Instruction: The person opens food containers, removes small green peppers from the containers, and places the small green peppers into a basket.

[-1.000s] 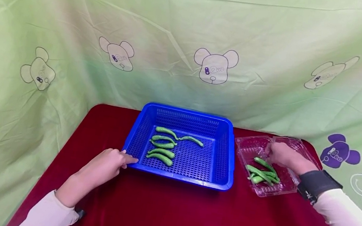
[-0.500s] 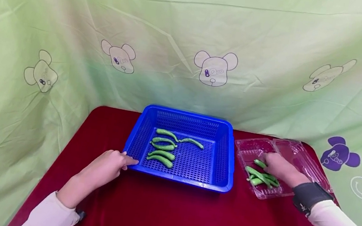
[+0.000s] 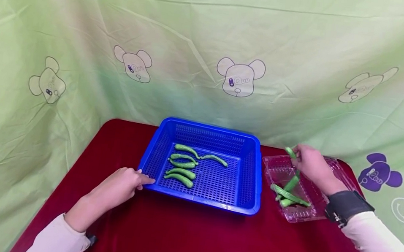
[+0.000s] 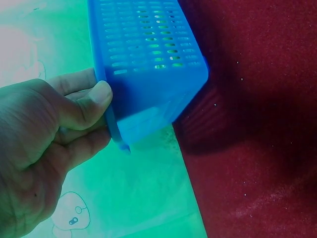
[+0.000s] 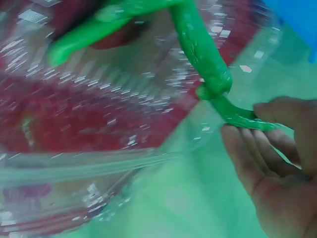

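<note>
The step in hand looks like taking a green pepper out of the clear plastic box on the right of the table. The right hand has its grip clamped on that pepper, just above the box; the left hand pinches the near left corner of the blue basket.

In the head view one end pokes out beyond the fingers, pointing away and leftward. In the right wrist view its long axis bends from the grip toward a second pepper, the two meeting or overlapping; I cannot tell which.

The next move probably calls for drawing it free of that neighbour, then carrying it left to the basket, where six peppers lie mostly crosswise.
</note>
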Available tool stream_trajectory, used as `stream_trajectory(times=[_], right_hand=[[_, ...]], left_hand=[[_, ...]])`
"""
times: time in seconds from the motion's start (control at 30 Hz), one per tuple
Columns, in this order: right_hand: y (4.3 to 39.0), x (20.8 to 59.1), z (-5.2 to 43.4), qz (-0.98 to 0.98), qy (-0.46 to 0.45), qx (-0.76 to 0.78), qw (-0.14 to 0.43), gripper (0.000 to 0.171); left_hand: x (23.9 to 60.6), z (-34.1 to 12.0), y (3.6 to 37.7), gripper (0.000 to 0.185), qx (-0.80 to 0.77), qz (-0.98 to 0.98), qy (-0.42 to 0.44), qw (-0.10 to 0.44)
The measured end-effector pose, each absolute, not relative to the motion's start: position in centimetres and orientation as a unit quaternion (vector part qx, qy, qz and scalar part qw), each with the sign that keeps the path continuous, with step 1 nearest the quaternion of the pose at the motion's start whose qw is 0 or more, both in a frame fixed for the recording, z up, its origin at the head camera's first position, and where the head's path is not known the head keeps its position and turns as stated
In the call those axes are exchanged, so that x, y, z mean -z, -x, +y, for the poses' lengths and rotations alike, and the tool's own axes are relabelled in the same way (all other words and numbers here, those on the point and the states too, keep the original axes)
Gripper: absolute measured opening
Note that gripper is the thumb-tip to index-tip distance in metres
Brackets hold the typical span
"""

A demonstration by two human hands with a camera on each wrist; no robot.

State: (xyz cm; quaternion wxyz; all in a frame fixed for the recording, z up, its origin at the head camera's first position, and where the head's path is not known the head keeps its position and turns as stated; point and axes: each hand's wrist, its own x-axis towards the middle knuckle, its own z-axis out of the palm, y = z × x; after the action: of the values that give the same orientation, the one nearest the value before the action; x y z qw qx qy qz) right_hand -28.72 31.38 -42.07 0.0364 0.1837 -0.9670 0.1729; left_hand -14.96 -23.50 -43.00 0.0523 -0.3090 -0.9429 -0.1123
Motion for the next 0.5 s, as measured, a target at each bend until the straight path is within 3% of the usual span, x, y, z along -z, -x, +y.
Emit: stream_trajectory(times=[0.2,0.5], right_hand=[[29.8,40.0,30.2,-0.957,-0.131,-0.257,0.032,0.036],[30.2,37.5,27.6,-0.914,-0.093,-0.393,0.047,0.043]], left_hand=[[43.2,-23.5,14.9,0.047,0.115,-0.944,0.306,0.05],[43.1,-23.6,14.9,0.047,0.113,-0.943,0.308,0.054]])
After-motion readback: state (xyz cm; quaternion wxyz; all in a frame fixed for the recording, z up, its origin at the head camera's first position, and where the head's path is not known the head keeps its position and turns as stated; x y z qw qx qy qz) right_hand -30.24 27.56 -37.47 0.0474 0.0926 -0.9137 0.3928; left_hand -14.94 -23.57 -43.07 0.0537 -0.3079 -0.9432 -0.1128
